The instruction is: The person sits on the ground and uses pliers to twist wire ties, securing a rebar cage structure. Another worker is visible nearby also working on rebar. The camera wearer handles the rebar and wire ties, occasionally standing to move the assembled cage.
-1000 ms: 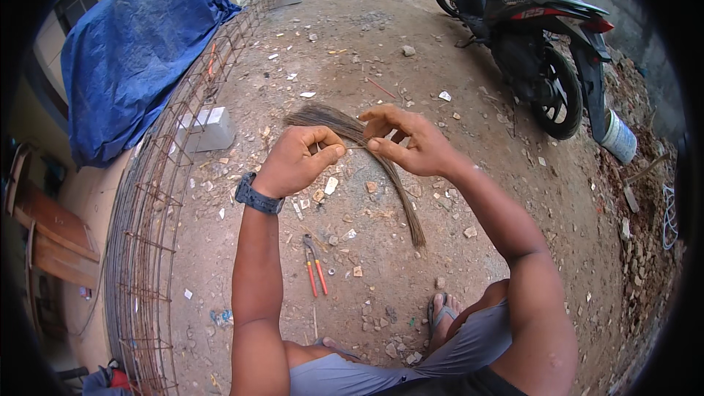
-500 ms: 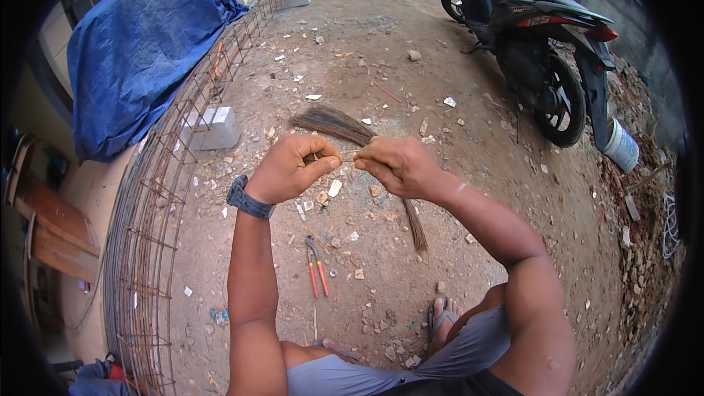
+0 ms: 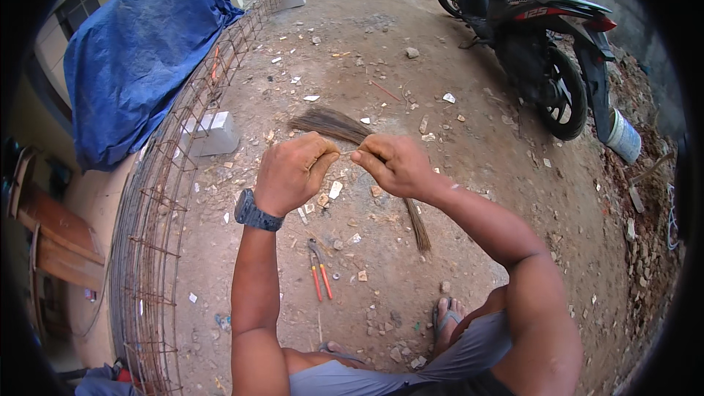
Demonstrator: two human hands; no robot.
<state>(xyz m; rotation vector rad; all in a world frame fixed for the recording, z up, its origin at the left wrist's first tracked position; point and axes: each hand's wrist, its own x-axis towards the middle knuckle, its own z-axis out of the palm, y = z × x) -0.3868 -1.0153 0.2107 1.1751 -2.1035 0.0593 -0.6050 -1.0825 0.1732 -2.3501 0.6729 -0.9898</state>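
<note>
My left hand and my right hand are raised in front of me with their fingertips close together. Each pinches one end of a short, thin, pale strand stretched across the small gap; its material cannot be made out. Below and beyond my hands, a bundle of brown broom bristles lies on the ground. Another thin bristle end shows under my right wrist, and my hand hides whether the two join. Pincers with red-orange handles lie on the dirt between my forearms, beside a small ring.
A long rebar cage runs along the left, with a pale block against it and a blue tarp behind. At the right stand a motorbike and a tilted white bucket. Rubble litters the dirt.
Both hands still pinch close together. The left wrist has turned and shifted slightly to the right, and the strand between the fingertips shows more plainly. The view has tilted a little.
</note>
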